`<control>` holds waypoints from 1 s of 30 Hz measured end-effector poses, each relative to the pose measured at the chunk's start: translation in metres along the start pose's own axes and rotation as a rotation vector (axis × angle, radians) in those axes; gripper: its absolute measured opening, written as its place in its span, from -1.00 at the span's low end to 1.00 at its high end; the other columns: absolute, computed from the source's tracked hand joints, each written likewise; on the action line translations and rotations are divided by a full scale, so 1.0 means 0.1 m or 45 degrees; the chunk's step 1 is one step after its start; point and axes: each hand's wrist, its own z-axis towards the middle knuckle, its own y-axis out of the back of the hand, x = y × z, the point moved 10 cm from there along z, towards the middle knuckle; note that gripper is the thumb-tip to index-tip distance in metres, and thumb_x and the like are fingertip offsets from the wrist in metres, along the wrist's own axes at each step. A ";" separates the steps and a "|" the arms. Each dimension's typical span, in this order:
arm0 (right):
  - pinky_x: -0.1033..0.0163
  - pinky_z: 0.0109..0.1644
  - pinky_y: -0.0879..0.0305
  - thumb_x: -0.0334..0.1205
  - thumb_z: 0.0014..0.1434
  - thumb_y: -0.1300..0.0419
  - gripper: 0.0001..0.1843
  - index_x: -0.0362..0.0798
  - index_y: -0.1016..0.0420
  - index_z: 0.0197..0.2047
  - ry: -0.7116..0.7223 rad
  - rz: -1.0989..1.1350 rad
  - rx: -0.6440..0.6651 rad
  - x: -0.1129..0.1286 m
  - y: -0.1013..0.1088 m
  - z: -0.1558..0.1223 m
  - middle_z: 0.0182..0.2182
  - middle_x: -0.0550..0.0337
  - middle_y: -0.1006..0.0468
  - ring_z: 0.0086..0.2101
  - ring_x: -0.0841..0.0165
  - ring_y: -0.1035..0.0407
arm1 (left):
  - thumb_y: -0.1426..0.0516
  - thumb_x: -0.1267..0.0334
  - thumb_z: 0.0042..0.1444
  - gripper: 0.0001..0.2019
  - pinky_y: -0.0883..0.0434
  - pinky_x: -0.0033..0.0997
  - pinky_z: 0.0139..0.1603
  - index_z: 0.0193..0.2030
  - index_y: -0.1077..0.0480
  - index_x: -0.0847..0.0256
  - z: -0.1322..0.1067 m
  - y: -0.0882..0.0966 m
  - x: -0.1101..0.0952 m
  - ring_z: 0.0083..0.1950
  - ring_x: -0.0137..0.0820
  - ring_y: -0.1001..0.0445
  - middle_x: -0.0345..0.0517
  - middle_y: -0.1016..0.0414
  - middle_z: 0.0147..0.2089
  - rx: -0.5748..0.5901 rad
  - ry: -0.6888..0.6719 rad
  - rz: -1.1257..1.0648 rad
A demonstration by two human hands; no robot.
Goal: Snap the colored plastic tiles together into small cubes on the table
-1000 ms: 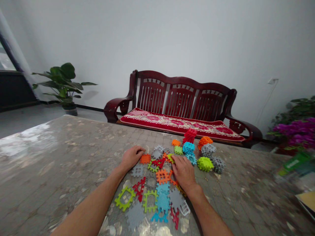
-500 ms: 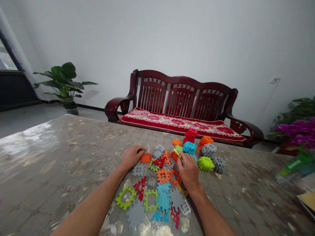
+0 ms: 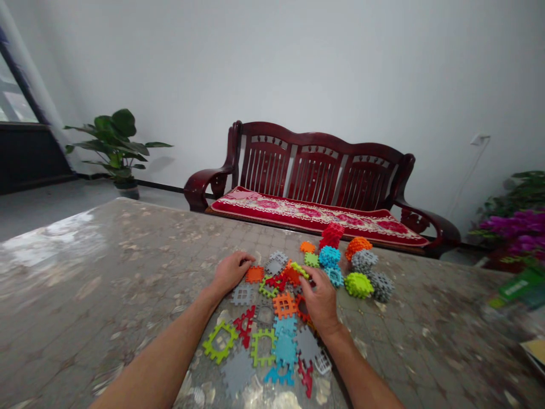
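Note:
Between the thumb and fingers of my right hand is a lime-green toothed building tile, seen nearly edge-on above the loose pieces. My left hand rests on the table with its fingers loosely bent, beside a flat orange tile; it holds nothing that I can see. Interlocking tiles lie spread between my forearms: an orange window tile, a lime-green frame, a blue tile, a grey tile and a red triangular frame.
Past my right hand stand stacks of like tiles: red, blue, orange, grey and lime-green. A wooden bench stands beyond the patterned table. Purple flowers are at the right.
My right hand has moved a little left with the lime-green tile, uncovering more of the green tile and blue stack behind. My left hand stays in place. The view has shifted slightly.

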 end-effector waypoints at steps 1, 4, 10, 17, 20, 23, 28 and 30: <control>0.17 -0.01 -0.38 -0.23 0.26 -0.13 -0.76 0.03 -0.57 -0.06 0.032 0.029 0.051 0.05 -0.05 -0.01 -0.16 0.12 -0.64 -0.13 0.27 -0.48 | -0.04 0.27 0.17 -0.72 -0.38 -0.39 0.02 -0.12 -0.57 0.12 0.00 0.00 0.00 0.01 -0.30 -0.54 -0.14 -0.63 -0.04 0.001 -0.003 -0.002; 0.19 -0.01 -0.39 -0.24 0.28 -0.13 -0.77 0.05 -0.57 -0.05 0.099 0.062 0.114 0.15 -0.09 -0.04 -0.16 0.15 -0.64 -0.14 0.29 -0.49 | -0.04 0.27 0.18 -0.72 -0.38 -0.39 0.02 -0.12 -0.57 0.11 0.00 0.00 0.00 0.01 -0.30 -0.54 -0.15 -0.63 -0.03 -0.004 -0.006 0.003; 0.10 0.07 -0.37 -0.23 0.29 -0.10 -0.73 0.01 -0.58 -0.03 0.080 -0.080 -0.011 0.04 0.05 -0.01 -0.12 0.09 -0.63 -0.08 0.24 -0.47 | -0.04 0.26 0.17 -0.72 -0.38 -0.42 0.01 -0.11 -0.57 0.09 0.01 -0.01 0.03 0.00 -0.32 -0.55 -0.17 -0.64 -0.04 -0.010 -0.003 0.003; 0.06 0.18 -0.30 -0.39 0.17 -0.06 -0.58 0.00 -0.53 0.06 0.046 -0.138 0.147 -0.02 -0.08 -0.07 0.01 0.09 -0.58 0.03 0.24 -0.41 | -0.04 0.25 0.18 -0.72 -0.39 -0.40 0.02 -0.11 -0.57 0.09 0.01 -0.02 0.03 0.00 -0.32 -0.54 -0.16 -0.64 -0.04 -0.002 -0.013 -0.003; 0.06 0.18 -0.29 -0.45 0.14 -0.04 -0.56 0.00 -0.53 0.03 0.062 -0.171 0.173 0.04 -0.07 -0.07 -0.02 0.11 -0.58 0.02 0.24 -0.40 | -0.04 0.24 0.18 -0.72 -0.39 -0.38 0.04 -0.11 -0.57 0.10 0.01 -0.01 0.02 0.01 -0.31 -0.54 -0.15 -0.63 -0.03 -0.003 -0.020 -0.005; 0.10 0.10 -0.31 -0.43 0.16 -0.06 -0.64 0.02 -0.56 -0.06 0.089 -0.223 0.192 0.13 -0.06 -0.07 -0.10 0.12 -0.60 -0.05 0.24 -0.41 | -0.04 0.25 0.18 -0.72 -0.39 -0.39 0.04 -0.11 -0.57 0.09 0.01 -0.01 0.03 0.01 -0.31 -0.54 -0.16 -0.63 -0.02 0.000 -0.010 0.000; 0.16 -0.05 -0.27 -0.29 0.19 -0.20 -0.79 0.06 -0.56 -0.11 0.104 -0.390 0.335 0.27 -0.16 -0.11 -0.23 0.19 -0.62 -0.18 0.24 -0.42 | -0.04 0.24 0.18 -0.72 -0.39 -0.41 0.03 -0.11 -0.57 0.09 0.02 -0.02 0.04 0.01 -0.31 -0.54 -0.16 -0.63 -0.02 -0.001 -0.002 0.006; 0.17 -0.07 -0.25 -0.23 0.18 -0.25 -0.79 0.07 -0.55 -0.09 0.108 -0.470 0.376 0.31 -0.20 -0.14 -0.24 0.19 -0.62 -0.20 0.23 -0.42 | -0.04 0.24 0.18 -0.72 -0.38 -0.40 0.04 -0.11 -0.57 0.09 0.02 -0.02 0.03 0.02 -0.30 -0.54 -0.15 -0.63 -0.01 0.007 -0.016 0.019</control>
